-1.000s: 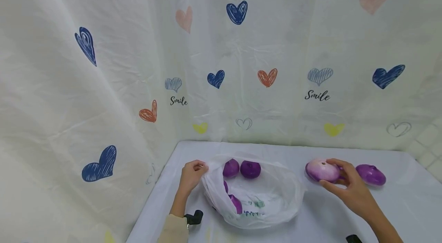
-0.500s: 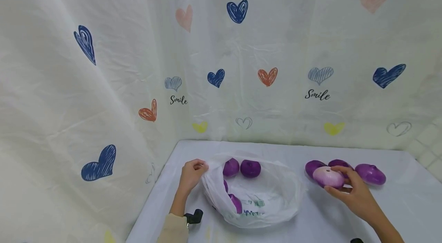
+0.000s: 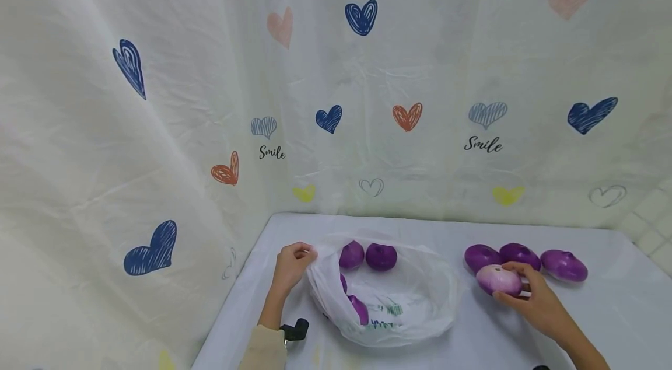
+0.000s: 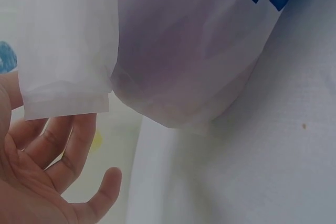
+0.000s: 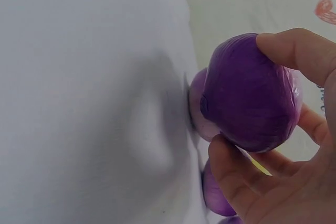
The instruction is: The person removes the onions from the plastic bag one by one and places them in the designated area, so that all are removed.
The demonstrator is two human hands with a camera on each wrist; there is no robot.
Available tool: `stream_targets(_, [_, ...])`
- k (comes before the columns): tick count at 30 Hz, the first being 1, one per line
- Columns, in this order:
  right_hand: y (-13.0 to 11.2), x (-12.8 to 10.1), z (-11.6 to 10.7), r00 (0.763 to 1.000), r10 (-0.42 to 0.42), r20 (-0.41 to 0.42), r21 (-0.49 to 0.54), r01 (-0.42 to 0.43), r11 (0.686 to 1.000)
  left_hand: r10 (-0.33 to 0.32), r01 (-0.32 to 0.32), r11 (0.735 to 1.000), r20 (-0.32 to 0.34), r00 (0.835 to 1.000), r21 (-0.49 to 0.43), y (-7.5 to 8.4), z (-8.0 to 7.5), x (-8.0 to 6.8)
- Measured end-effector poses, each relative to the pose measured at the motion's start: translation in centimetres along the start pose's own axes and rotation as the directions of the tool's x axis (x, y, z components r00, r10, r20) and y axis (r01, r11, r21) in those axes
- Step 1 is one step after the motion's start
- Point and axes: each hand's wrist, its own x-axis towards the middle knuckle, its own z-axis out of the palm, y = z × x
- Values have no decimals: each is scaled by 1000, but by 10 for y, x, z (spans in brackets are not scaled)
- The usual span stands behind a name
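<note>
On the white tabletop (image 3: 604, 317), right of centre, the right hand (image 3: 541, 300) curls its fingers and thumb round a purple onion (image 3: 499, 279), pale on its upturned end. The onion sits low, just in front of a row of three more onions (image 3: 520, 254); whether it touches the table cannot be told. In the right wrist view the thumb (image 5: 299, 48) lies across the top and the fingers cup it from below.

Left of centre, the left hand (image 3: 291, 268) pinches the rim of a white plastic bag (image 3: 415, 300), holding its mouth wide. Several onions (image 3: 367, 256) lie inside.

Assessment: the onion looks firm, rounded and moderately heavy, with smooth skin that may slip or flake. A grasp around its widest part seems soundest. The bag film is thin and limp; it needs holding at the rim.
</note>
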Motion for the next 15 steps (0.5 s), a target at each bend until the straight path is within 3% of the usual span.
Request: stream_targets(15, [15, 2, 2, 996, 53, 78, -62, -48, 997, -13, 13, 1000, 0, 1000, 9, 0, 0, 1])
